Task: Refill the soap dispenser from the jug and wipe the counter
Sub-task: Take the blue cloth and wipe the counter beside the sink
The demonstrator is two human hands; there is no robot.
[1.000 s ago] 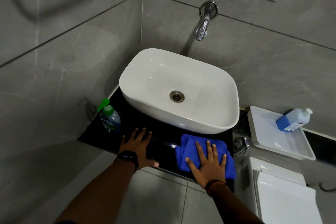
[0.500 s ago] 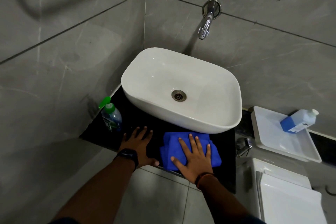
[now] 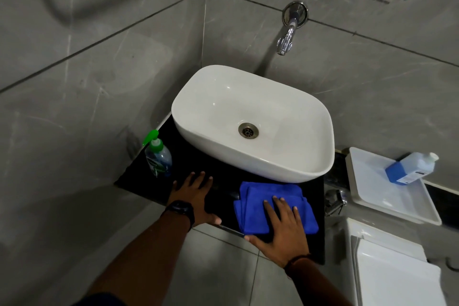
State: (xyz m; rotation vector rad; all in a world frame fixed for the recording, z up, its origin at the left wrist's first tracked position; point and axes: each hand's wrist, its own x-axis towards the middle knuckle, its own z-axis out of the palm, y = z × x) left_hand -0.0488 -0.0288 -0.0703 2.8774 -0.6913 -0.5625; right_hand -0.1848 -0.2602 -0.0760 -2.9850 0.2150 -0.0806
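Two hands, right hand (image 3: 282,227) flat on one cloth (image 3: 258,206)

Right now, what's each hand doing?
Left hand: open, flat on the black counter, holding nothing.
Right hand: open, palm pressed flat on the blue cloth, not gripping it.

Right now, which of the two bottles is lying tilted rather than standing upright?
The blue jug, leaning in the white tray right of the sink; the green-pump soap dispenser stands upright.
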